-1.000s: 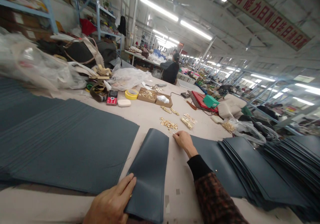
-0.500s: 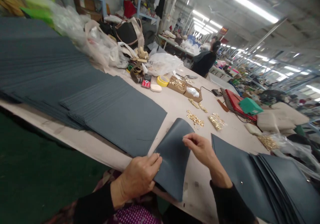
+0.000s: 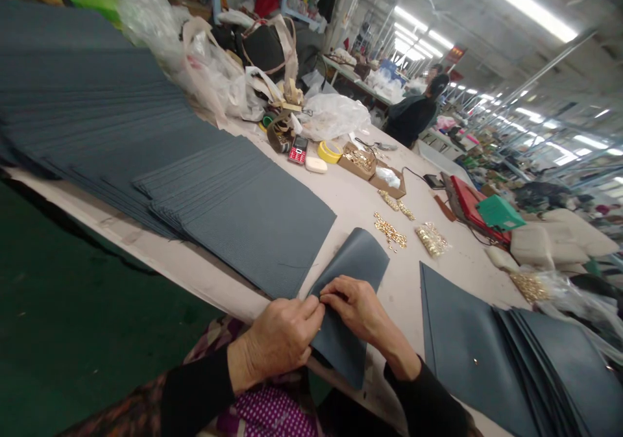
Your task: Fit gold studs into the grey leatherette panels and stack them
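A folded dark blue-grey leather piece [image 3: 351, 281] lies at the near table edge, partly hanging over it. My left hand [image 3: 282, 338] is closed, pinching the piece's left edge. My right hand [image 3: 354, 308] rests on the piece with its fingers pinched together right against the left hand's fingertips. Whether something small sits between the fingers I cannot make out. Small gold metal fittings [image 3: 390, 230] lie in loose heaps just beyond the piece.
A fanned stack of flat blue-grey sheets [image 3: 204, 190] covers the table's left. Another fanned stack [image 3: 516, 352] lies at the right. Behind are a red phone [image 3: 297, 150], yellow tape roll [image 3: 329, 152], cardboard trays [image 3: 360, 162], plastic bags and a red folder [image 3: 467, 204]. A seated person [image 3: 413, 116] works farther back.
My right hand moved from the fittings back onto the folded piece and met my left hand at its left edge. The piece slid toward me. The camera tilted down and left.
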`<action>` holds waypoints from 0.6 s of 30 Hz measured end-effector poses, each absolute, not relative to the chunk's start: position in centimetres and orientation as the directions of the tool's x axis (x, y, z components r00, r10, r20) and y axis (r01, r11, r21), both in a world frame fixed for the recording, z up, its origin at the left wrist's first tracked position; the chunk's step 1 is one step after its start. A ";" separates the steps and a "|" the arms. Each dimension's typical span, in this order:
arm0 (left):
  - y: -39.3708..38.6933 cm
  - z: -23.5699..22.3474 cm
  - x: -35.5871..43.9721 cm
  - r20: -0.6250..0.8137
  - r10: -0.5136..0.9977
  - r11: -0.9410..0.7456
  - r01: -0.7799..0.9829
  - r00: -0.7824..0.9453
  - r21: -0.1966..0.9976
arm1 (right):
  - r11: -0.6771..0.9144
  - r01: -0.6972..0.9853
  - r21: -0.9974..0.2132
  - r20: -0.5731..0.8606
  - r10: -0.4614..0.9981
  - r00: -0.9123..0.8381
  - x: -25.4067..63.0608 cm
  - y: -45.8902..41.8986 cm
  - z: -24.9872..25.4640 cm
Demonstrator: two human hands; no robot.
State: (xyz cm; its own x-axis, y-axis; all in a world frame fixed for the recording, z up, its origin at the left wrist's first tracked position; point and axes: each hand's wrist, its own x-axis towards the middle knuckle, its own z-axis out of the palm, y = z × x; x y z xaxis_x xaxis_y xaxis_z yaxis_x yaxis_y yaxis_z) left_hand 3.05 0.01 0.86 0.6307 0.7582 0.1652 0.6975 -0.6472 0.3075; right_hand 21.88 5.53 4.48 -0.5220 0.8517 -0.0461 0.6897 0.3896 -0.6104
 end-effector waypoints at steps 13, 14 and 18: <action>0.0 0.8 3.1 0.181 0.758 -0.647 0.686 0.627 0.334 | 0.066 0.896 -0.440 -0.432 0.859 -0.275 19.6 7.9 6.5; 0.0 0.7 3.1 0.189 0.756 -0.650 0.683 0.627 0.334 | 0.054 0.906 -0.420 -0.457 0.850 -0.263 19.4 8.1 6.7; 0.0 0.6 3.1 0.184 0.767 -0.638 0.696 0.615 0.330 | 0.051 0.921 -0.386 -0.507 0.822 -0.258 19.0 8.8 7.0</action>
